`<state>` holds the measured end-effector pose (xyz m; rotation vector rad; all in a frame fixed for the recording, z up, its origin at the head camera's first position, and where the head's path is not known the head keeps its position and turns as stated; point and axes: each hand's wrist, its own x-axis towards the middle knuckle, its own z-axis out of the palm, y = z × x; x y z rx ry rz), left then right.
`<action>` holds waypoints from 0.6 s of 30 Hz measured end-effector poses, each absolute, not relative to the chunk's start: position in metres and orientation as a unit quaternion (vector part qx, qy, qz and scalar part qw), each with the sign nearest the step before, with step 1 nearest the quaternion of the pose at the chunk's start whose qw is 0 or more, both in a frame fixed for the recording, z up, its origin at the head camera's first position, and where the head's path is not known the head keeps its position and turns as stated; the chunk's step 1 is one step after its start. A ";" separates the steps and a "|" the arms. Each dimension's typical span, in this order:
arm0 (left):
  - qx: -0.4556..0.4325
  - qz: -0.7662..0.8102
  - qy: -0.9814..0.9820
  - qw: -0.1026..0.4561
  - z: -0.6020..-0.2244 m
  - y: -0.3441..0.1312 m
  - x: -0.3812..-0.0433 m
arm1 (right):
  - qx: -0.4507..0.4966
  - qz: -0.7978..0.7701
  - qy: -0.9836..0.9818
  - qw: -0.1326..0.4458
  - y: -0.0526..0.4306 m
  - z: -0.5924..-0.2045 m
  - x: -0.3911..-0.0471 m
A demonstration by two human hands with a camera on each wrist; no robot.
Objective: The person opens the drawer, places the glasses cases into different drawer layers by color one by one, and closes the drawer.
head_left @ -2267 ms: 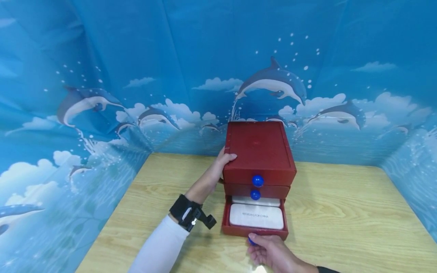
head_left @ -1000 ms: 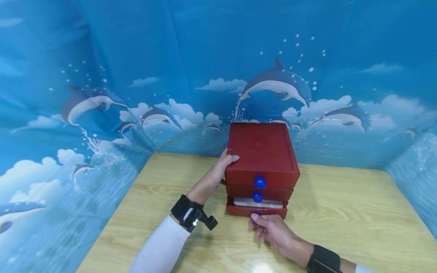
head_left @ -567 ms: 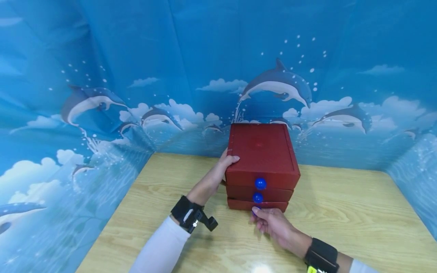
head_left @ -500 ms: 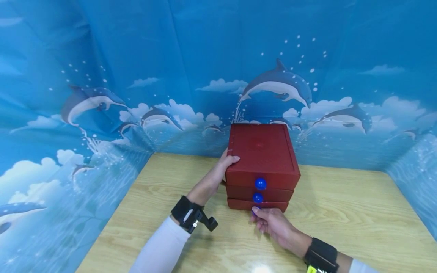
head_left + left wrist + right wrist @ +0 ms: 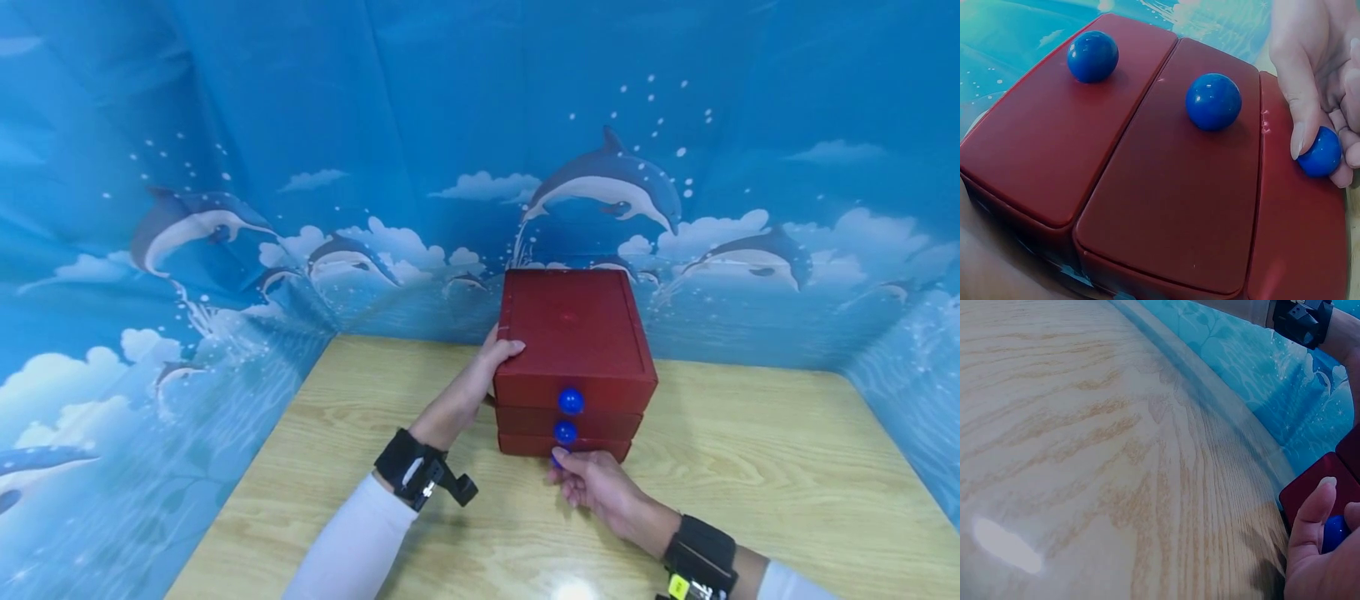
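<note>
A red box of three stacked drawers (image 5: 573, 325) stands on the table, its drawer fronts flush. Each front has a round blue knob, such as the top knob (image 5: 1092, 57) and the middle knob (image 5: 1213, 102). My left hand (image 5: 486, 363) presses against the box's left side, thumb laid over the top edge; its other fingers are mostly hidden. My right hand (image 5: 600, 487) pinches the bottom knob (image 5: 1320, 153) between thumb and fingers, in front of the bottom drawer (image 5: 1297, 244). In the right wrist view, the thumb (image 5: 1313, 515) lies beside that knob.
The light wood-grain table (image 5: 765, 467) extends on both sides of the box. Close behind it hangs a blue backdrop (image 5: 450, 100) printed with dolphins, which also encloses the left and right sides. Black straps with devices (image 5: 411, 468) sit on both wrists.
The bottom drawer, earlier pulled out with white cases showing inside, has slid in until flush. My right hand moved forward with its knob, while my left hand stayed on the box's side.
</note>
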<state>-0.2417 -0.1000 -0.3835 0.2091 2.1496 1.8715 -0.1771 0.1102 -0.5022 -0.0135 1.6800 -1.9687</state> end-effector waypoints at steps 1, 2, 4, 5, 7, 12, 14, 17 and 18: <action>0.073 0.649 0.744 0.142 -0.384 -0.100 -0.242 | -0.006 -0.731 0.625 0.274 0.110 -0.502 -0.177; 0.073 0.649 0.744 0.142 -0.385 -0.100 -0.242 | -0.008 -0.730 0.626 0.275 0.110 -0.502 -0.177; 0.075 0.649 0.744 0.141 -0.385 -0.100 -0.242 | -0.011 -0.725 0.631 0.276 0.111 -0.502 -0.178; 0.075 0.649 0.744 0.141 -0.385 -0.100 -0.242 | -0.014 -0.723 0.633 0.276 0.111 -0.501 -0.178; 0.077 0.649 0.744 0.139 -0.385 -0.100 -0.242 | -0.016 -0.719 0.638 0.275 0.110 -0.500 -0.178; 0.078 0.651 0.742 0.138 -0.385 -0.100 -0.242 | -0.008 -0.704 0.657 0.269 0.108 -0.501 -0.177; 0.077 0.651 0.742 0.140 -0.385 -0.099 -0.242 | -0.005 -0.693 0.670 0.266 0.107 -0.501 -0.176; 0.072 0.652 0.742 0.139 -0.385 -0.099 -0.242 | -0.008 -0.675 0.689 0.264 0.106 -0.501 -0.175; 0.072 0.653 0.741 0.138 -0.385 -0.099 -0.242 | -0.008 -0.670 0.694 0.265 0.106 -0.500 -0.174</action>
